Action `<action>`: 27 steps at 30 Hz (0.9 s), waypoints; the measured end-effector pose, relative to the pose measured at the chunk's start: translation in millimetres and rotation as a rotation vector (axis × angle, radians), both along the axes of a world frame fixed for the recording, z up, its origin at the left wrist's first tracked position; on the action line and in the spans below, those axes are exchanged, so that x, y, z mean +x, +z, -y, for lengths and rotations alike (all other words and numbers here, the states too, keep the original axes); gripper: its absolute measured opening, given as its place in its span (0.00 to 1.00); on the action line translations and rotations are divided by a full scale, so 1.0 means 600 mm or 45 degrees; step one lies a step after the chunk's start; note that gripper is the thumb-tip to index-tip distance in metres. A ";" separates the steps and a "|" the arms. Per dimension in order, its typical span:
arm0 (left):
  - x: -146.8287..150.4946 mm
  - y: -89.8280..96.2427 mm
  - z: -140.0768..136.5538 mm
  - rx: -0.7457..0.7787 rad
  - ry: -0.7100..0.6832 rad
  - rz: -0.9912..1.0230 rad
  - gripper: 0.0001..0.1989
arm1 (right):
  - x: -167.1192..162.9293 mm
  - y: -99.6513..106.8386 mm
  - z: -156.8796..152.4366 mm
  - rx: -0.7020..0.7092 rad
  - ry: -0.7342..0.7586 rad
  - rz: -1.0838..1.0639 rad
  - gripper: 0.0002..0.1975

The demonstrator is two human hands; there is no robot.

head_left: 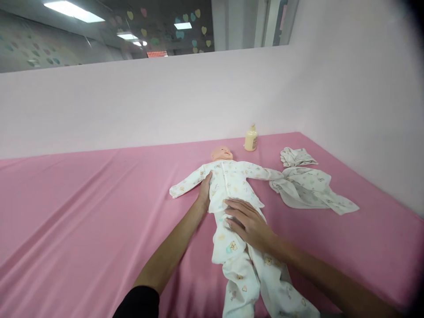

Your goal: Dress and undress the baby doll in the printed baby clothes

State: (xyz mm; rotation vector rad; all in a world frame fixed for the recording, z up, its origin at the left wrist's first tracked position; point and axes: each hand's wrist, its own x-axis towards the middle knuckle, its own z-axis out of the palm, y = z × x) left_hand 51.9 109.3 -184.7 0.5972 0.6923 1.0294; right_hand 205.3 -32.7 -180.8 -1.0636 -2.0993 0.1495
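Note:
A baby doll [221, 153] lies on its back, dressed in a white printed top [220, 183] with both sleeves spread out. Matching white pants [243, 282] cover its legs toward me. My left hand [205, 192] rests along the left side of the doll's top; its fingers are partly hidden at the cloth. Across the lower belly, where the top meets the waist of the pants, my right hand [247, 221] lies flat with its fingers stretched out. Neither hand visibly grasps anything.
A pink sheet [99, 221] covers the surface. At the back stands a pale yellow pump bottle [251, 139]. To the right lie a folded white cloth [298, 157] and a crumpled printed cloth [309, 187] touching the right sleeve's end. White walls [149, 101] rise behind and at right.

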 end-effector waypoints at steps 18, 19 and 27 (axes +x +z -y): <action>0.016 -0.019 -0.078 0.061 0.133 0.111 0.18 | -0.012 0.055 -0.044 -0.039 0.015 0.551 0.07; 0.015 -0.019 -0.077 0.042 0.136 0.107 0.18 | -0.017 0.056 -0.052 -0.009 -0.029 0.563 0.07; 0.010 -0.020 -0.084 -0.027 0.144 0.251 0.13 | -0.012 0.052 -0.110 0.125 -0.443 0.490 0.10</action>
